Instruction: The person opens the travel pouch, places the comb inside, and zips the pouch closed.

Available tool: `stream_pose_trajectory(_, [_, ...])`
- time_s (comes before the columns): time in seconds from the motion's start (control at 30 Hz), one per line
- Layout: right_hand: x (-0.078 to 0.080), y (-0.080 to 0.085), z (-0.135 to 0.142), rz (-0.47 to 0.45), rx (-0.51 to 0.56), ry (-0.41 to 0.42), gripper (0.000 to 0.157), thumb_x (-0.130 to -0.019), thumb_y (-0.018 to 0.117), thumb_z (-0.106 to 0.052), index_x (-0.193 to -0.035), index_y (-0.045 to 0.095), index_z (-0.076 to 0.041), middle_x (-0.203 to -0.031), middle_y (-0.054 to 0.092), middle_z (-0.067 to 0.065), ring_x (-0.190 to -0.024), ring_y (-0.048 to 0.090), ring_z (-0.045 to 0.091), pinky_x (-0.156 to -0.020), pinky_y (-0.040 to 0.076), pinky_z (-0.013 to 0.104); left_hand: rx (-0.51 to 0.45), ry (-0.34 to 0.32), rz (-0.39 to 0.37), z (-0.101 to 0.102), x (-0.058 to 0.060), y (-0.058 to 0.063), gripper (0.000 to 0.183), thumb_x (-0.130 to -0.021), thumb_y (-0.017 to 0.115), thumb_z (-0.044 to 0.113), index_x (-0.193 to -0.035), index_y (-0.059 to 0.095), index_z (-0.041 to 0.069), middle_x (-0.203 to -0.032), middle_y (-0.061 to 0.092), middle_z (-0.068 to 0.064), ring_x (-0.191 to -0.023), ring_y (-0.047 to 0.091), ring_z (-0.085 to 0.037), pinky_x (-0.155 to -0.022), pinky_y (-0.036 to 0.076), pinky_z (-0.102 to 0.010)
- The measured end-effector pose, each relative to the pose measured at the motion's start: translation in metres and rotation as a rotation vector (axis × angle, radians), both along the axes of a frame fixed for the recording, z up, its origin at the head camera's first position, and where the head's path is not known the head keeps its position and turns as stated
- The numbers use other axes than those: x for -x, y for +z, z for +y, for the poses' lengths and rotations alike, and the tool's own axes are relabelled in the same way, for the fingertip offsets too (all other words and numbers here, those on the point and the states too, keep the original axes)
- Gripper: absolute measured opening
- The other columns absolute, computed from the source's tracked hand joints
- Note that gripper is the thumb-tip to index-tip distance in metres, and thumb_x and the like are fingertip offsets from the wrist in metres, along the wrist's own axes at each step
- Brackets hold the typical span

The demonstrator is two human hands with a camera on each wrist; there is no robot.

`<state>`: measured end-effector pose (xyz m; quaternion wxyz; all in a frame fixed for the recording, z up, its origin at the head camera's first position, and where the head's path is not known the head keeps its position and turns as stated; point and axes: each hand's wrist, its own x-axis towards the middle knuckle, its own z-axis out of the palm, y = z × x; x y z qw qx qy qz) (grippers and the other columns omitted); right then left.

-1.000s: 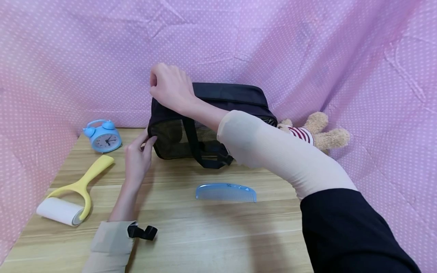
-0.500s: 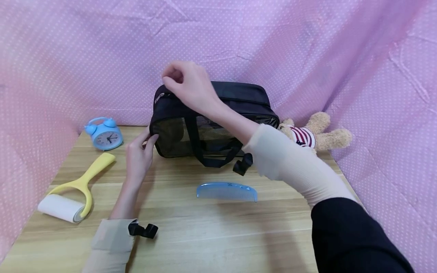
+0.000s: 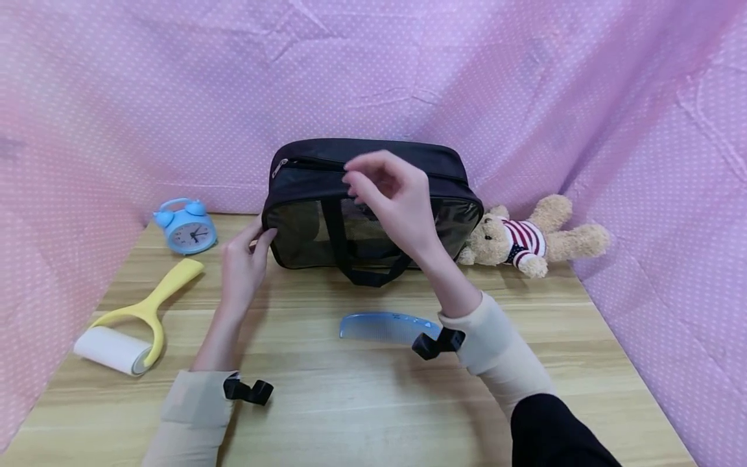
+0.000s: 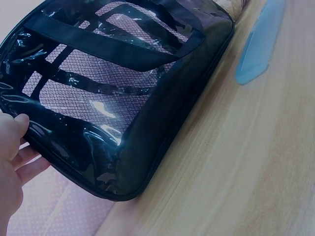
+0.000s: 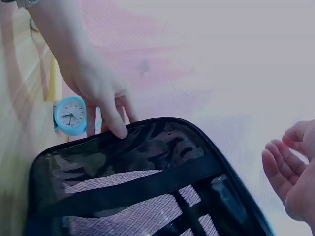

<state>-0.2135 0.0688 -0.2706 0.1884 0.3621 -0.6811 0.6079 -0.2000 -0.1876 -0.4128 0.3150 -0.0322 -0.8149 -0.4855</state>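
A black toiletry bag [image 3: 373,185] with a clear front panel stands at the back of the table. Its zipper pull [image 3: 279,168] sits at the left end of the top, and a dark slit runs rightward from there. My left hand [image 3: 245,263] pinches the bag's left edge, thumb on the front and fingers behind, as the left wrist view also shows. In front of the bag's top my right hand [image 3: 403,204] hovers with loosely curved fingers and nothing between them. The black strap handle [image 3: 373,277] hangs down the front.
A blue comb [image 3: 379,326] lies before the bag, partly behind my right wrist camera. Leftward are a blue alarm clock [image 3: 189,230] and a yellow-handled lint roller [image 3: 152,311]. A teddy bear [image 3: 525,240] lies against the bag's right side. Pink dotted cloth [image 3: 373,65] hangs behind.
My right hand has moved right and down from the bag's top left corner, its fingers loosening, uncovering the zipper pull and the teddy bear. My left hand keeps its grip on the bag's edge.
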Motion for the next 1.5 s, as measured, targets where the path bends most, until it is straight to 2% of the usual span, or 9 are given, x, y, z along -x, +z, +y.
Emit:
stream_pose_trajectory(0.27, [-0.016,-0.037,0.031,-0.062,-0.012,0.065,0.015,-0.097,0.067,-0.002,-0.109,0.071,0.005,-0.094,0.074,0.018,-0.077,0.070,0.026,-0.071,0.063,0.033,0.010,0.001,-0.006,0.002,0.002,0.002,0.030,-0.101,0.066,0.012,-0.130,0.073,0.012,-0.127,0.074,-0.010,-0.110,0.062,0.010,-0.086,0.057,-0.014])
stream_pose_trajectory(0.33, [-0.019,-0.044,0.039,-0.088,-0.025,0.078,0.015,-0.097,0.067,-0.003,-0.108,0.072,0.005,-0.094,0.074,0.013,-0.077,0.070,0.028,-0.071,0.063,0.032,0.014,0.003,-0.007,0.003,0.001,0.002,0.030,-0.101,0.066,0.012,-0.130,0.073,0.011,-0.128,0.074,-0.010,-0.110,0.061,0.010,-0.085,0.057,-0.014])
stream_pose_trajectory(0.43, [-0.022,-0.055,0.050,-0.107,-0.047,0.107,0.015,-0.096,0.069,-0.002,-0.109,0.071,0.006,-0.096,0.076,0.006,-0.078,0.071,0.025,-0.072,0.062,0.030,0.009,0.000,0.001,0.003,0.001,0.001,0.028,-0.100,0.067,0.011,-0.128,0.074,0.009,-0.125,0.074,-0.012,-0.105,0.057,0.020,-0.082,0.047,0.000])
stream_pose_trajectory(0.6, [-0.024,-0.075,0.068,-0.155,-0.109,0.152,0.018,-0.095,0.068,0.003,-0.111,0.069,0.011,-0.098,0.076,0.005,-0.083,0.072,0.016,-0.071,0.061,0.027,0.012,0.004,0.012,0.003,0.003,0.000,0.027,-0.100,0.067,0.011,-0.126,0.074,0.009,-0.123,0.075,-0.013,-0.102,0.056,0.023,-0.082,0.047,0.000])
stream_pose_trajectory(0.9, [-0.031,-0.107,0.099,-0.301,-0.189,0.302,0.028,-0.091,0.067,0.012,-0.118,0.063,0.017,-0.099,0.073,0.022,-0.091,0.072,0.010,-0.075,0.061,0.025,0.019,0.010,-0.004,0.004,0.001,0.003,0.028,-0.100,0.067,0.011,-0.127,0.073,0.008,-0.124,0.075,-0.013,-0.108,0.071,-0.018,-0.080,0.045,0.001])
stream_pose_trajectory(1.13, [-0.031,-0.118,0.109,-0.362,-0.256,0.331,0.032,-0.092,0.068,0.008,-0.123,0.064,0.013,-0.104,0.071,0.025,-0.095,0.070,0.010,-0.079,0.060,0.025,0.019,0.005,0.000,0.005,0.001,0.005,0.026,-0.100,0.067,0.011,-0.125,0.074,0.007,-0.121,0.076,-0.015,-0.102,0.059,0.018,-0.081,0.046,0.002])
stream_pose_trajectory(1.23, [-0.031,-0.124,0.112,-0.362,-0.328,0.346,0.035,-0.092,0.070,0.006,-0.126,0.065,0.008,-0.106,0.072,0.019,-0.098,0.069,0.013,-0.082,0.060,0.027,0.022,0.003,-0.011,0.005,0.000,0.005,0.025,-0.100,0.068,0.012,-0.124,0.075,0.006,-0.117,0.077,-0.015,-0.099,0.059,0.018,-0.081,0.046,0.001])
stream_pose_trajectory(1.33, [-0.031,-0.132,0.115,-0.358,-0.402,0.375,0.038,-0.091,0.073,0.002,-0.129,0.066,0.001,-0.108,0.073,0.014,-0.099,0.070,0.019,-0.084,0.061,0.029,0.019,0.001,-0.035,0.003,-0.001,0.006,0.024,-0.100,0.068,0.013,-0.122,0.075,0.006,-0.113,0.078,-0.016,-0.099,0.066,0.004,-0.081,0.047,0.000])
stream_pose_trajectory(1.5, [-0.032,-0.148,0.119,-0.364,-0.501,0.426,0.045,-0.090,0.077,-0.003,-0.133,0.065,-0.008,-0.114,0.072,0.020,-0.100,0.069,0.037,-0.088,0.062,0.039,0.013,-0.024,-0.081,-0.004,-0.005,0.008,0.024,-0.100,0.068,0.012,-0.121,0.074,0.004,-0.110,0.077,-0.018,-0.099,0.067,-0.005,-0.081,0.048,-0.001])
